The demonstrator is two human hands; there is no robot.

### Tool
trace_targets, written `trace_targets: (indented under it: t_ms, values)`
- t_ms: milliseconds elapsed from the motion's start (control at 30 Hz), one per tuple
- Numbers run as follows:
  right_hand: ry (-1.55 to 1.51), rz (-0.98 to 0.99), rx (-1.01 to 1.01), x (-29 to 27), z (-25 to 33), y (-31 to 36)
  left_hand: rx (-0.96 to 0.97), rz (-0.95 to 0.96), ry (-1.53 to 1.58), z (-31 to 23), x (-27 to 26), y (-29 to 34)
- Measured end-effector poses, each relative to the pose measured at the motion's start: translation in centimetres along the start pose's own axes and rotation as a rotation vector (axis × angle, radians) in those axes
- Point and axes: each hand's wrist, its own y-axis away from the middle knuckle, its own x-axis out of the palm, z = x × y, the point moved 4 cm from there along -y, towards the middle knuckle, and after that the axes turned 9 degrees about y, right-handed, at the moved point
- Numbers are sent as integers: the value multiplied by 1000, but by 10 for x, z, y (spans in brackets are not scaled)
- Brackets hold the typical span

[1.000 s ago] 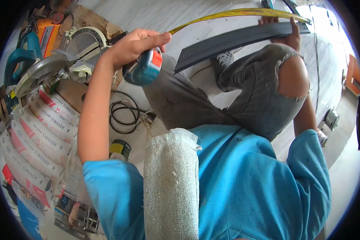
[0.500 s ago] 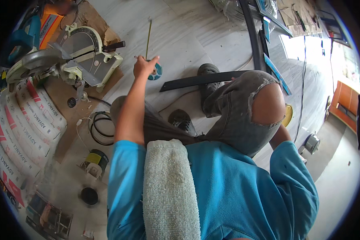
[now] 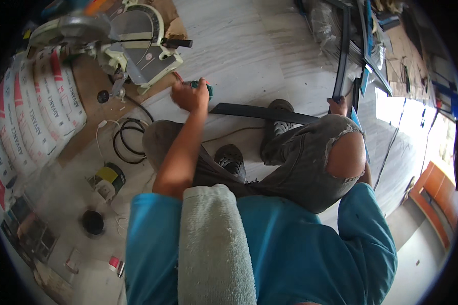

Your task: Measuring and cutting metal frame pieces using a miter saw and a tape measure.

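My left hand (image 3: 190, 97) is closed around a green-and-black tape measure (image 3: 209, 90), held over the floor beside the miter saw. A thin red thing (image 3: 178, 77) sticks out by the fingers; its kind is unclear. Beyond my raised knee, my right hand (image 3: 339, 106) is closed at the lower end of a long dark metal profile (image 3: 342, 61). A second dark profile (image 3: 264, 113) lies crosswise in front of my shoes, its right end hidden behind my knee.
The miter saw (image 3: 137, 46) stands at the upper left, near stacked printed sacks (image 3: 40, 101). A coiled black cable (image 3: 121, 142), a tub with a yellow band (image 3: 112, 178) and a dark round container (image 3: 92, 222) are at lower left. Blue-edged profiles (image 3: 375, 73) lie at upper right.
The tape's extended blade no longer shows. My left hand has moved right, relative to my body. My right hand has come into view from behind the knee, onto the long profile.
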Motion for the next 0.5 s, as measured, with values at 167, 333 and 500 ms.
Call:
trace_targets:
  t_ms: [167, 333, 500]
  values:
    - [-257, 127, 64, 2, -17, -1, -1112, 292, 889, 22, 33, 151]
    - [-282, 296, 207, 31, 25, 42, -1102, 526, 1070, -18, 28, 137]
    - [-282, 491, 24, 76, 26, 59, -679, -42, 1141, -44, 26, 32]
